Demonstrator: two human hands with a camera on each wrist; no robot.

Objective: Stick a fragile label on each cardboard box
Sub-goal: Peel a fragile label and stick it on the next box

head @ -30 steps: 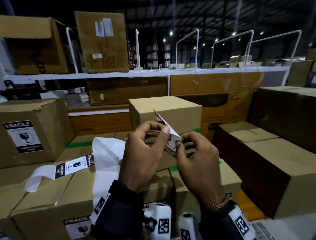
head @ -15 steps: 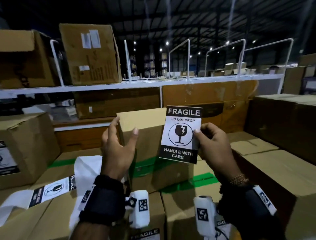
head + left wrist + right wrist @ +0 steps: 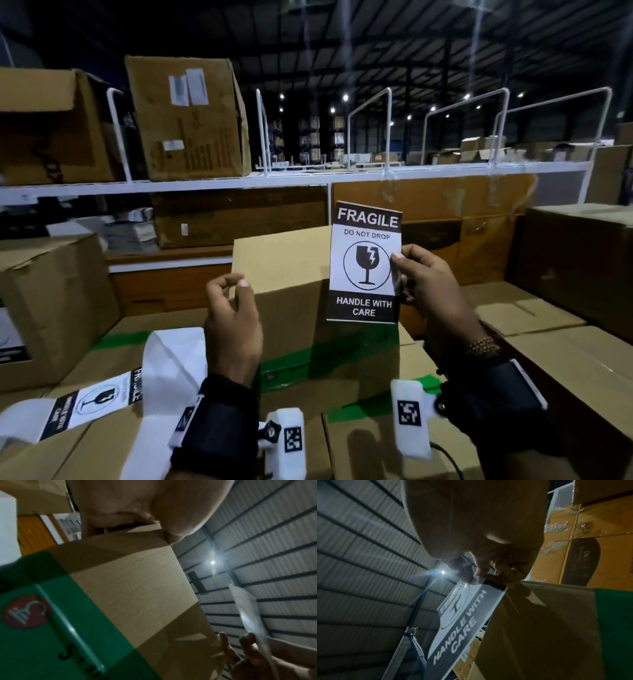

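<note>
A black-and-white fragile label [image 3: 364,263] is held upright, print towards me, in front of the right part of a plain cardboard box [image 3: 291,308] with a green band low on its front. My right hand [image 3: 399,270] pinches the label's right edge between thumb and fingers. The right wrist view shows the label [image 3: 464,622] hanging from those fingers beside the box [image 3: 539,628]. My left hand [image 3: 236,284] is raised at the box's upper left corner, fingers loosely curled, nothing visible in them. In the left wrist view the box [image 3: 133,588] fills the middle.
A white backing strip [image 3: 102,401] with another label on it lies over the boxes at lower left. A labelled box [image 3: 51,308] stands at the left. Large boxes [image 3: 575,267] line the right. A white shelf [image 3: 239,181] with cartons runs behind.
One second ago both hands held the label together, peeling it. My right hand alone now holds it upright by the box. My left hand has let go and its fingers have curled.
</note>
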